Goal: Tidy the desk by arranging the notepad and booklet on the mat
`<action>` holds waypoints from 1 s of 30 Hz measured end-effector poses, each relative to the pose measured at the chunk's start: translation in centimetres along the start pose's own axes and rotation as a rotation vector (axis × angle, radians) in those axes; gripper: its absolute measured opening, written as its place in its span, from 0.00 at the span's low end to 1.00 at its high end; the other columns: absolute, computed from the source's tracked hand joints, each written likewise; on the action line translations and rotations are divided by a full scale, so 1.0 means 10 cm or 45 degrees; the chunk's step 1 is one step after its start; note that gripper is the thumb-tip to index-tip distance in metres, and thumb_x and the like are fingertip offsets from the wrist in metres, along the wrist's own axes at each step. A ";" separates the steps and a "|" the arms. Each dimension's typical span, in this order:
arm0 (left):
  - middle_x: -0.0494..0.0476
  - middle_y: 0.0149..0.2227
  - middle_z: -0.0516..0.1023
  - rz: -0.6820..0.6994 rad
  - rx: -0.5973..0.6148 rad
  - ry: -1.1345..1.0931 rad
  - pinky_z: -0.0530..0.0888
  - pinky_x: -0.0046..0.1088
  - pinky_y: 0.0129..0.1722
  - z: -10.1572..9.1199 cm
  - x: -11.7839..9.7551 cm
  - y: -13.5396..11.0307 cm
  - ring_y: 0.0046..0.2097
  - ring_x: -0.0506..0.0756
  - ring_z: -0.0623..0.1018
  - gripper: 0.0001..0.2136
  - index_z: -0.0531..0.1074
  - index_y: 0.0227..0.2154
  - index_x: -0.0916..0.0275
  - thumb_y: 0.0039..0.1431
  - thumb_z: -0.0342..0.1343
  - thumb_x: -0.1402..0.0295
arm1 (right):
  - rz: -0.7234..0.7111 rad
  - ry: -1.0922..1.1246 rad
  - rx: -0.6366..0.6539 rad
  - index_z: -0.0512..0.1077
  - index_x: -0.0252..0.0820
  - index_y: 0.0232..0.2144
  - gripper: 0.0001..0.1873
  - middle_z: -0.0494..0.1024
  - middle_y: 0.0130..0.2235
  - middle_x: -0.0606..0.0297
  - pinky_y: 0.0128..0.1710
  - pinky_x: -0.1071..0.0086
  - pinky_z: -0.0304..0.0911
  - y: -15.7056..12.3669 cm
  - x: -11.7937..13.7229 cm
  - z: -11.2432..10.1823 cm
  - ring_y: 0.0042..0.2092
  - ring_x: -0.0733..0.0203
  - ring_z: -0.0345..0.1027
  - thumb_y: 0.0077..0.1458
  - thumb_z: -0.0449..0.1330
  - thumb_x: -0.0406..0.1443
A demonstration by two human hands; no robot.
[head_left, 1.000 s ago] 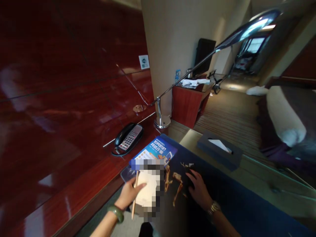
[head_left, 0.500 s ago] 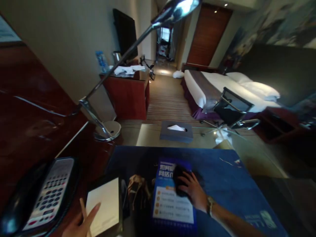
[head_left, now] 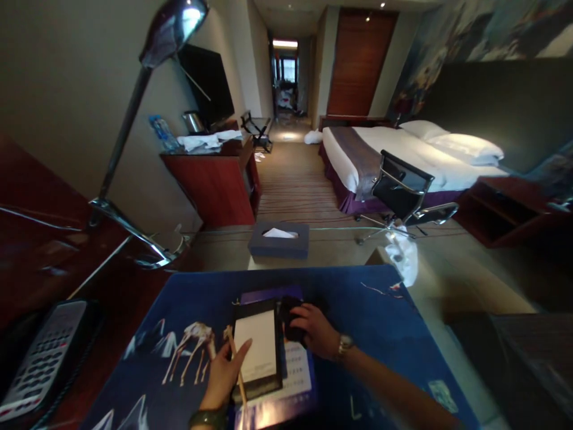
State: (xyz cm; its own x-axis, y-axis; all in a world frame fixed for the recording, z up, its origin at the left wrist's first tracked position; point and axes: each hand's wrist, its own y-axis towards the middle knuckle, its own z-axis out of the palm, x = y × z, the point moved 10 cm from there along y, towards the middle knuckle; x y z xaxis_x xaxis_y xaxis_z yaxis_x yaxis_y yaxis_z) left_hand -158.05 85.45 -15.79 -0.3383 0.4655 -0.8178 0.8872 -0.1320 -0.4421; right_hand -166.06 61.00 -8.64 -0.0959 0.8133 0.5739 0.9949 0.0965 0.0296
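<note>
My left hand [head_left: 222,376] rests on a white notepad [head_left: 256,349] in a black holder, with a pencil [head_left: 236,367] held between its fingers. The notepad lies on a blue leaflet [head_left: 286,382] on a blue desk mat [head_left: 367,322] printed with giraffes. My right hand [head_left: 316,331] sits just right of the notepad, curled over a small dark object [head_left: 289,316] whose shape I cannot make out. A watch is on my right wrist and a green bangle on my left.
A grey tissue box [head_left: 279,240] stands at the desk's far edge. A chrome desk lamp [head_left: 134,155] rises on the left and a phone [head_left: 42,358] lies at the near left. Beyond are an office chair [head_left: 400,191], a bed [head_left: 403,155] and a red cabinet [head_left: 215,179].
The view has swung right from the red wall panel to the room. The notepad has moved onto the blue leaflet beside my right hand, and my left hand came with it.
</note>
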 end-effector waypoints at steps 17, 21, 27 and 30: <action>0.66 0.51 0.77 0.006 -0.192 0.889 0.73 0.41 0.44 0.53 0.03 -0.25 0.46 0.66 0.80 0.31 0.49 0.67 0.59 0.66 0.38 0.49 | 0.373 -0.427 -0.243 0.60 0.43 0.63 0.36 0.61 0.65 0.57 0.63 0.56 0.52 0.10 -1.83 -0.94 0.63 0.51 0.56 0.51 0.55 0.34; 0.70 0.53 0.75 0.035 -0.218 0.860 0.73 0.43 0.44 0.58 -0.04 -0.28 0.47 0.68 0.79 0.32 0.51 0.67 0.62 0.66 0.38 0.50 | 1.028 -0.676 -0.414 0.56 0.39 0.65 0.32 0.61 0.64 0.53 0.55 0.48 0.61 -1.60 -2.63 -1.36 0.60 0.42 0.61 0.59 0.47 0.38; 0.67 0.54 0.75 0.037 -0.193 0.678 0.72 0.42 0.51 0.45 -0.08 -0.45 0.53 0.65 0.76 0.27 0.59 0.64 0.67 0.69 0.36 0.57 | 0.418 -0.607 -0.329 0.71 0.46 0.55 0.23 0.58 0.67 0.59 0.61 0.45 0.54 -1.85 -1.47 -0.91 0.68 0.41 0.45 0.60 0.51 0.41; 0.61 0.56 0.74 0.138 -0.222 0.677 0.66 0.33 0.60 0.35 0.01 -0.61 0.58 0.59 0.72 0.22 0.69 0.57 0.69 0.66 0.37 0.72 | 0.095 -0.351 -0.299 0.70 0.49 0.56 0.21 0.63 0.64 0.62 0.64 0.47 0.50 -1.17 -0.39 -0.46 0.66 0.49 0.51 0.63 0.48 0.37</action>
State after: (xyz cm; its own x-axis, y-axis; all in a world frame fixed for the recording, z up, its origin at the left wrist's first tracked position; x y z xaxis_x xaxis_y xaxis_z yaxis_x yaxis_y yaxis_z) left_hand -164.58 83.21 -14.50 -0.0780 0.8400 -0.5369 0.9619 -0.0782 -0.2621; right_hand -177.14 54.02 -7.46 0.0039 0.9403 0.3402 0.9764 -0.0770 0.2016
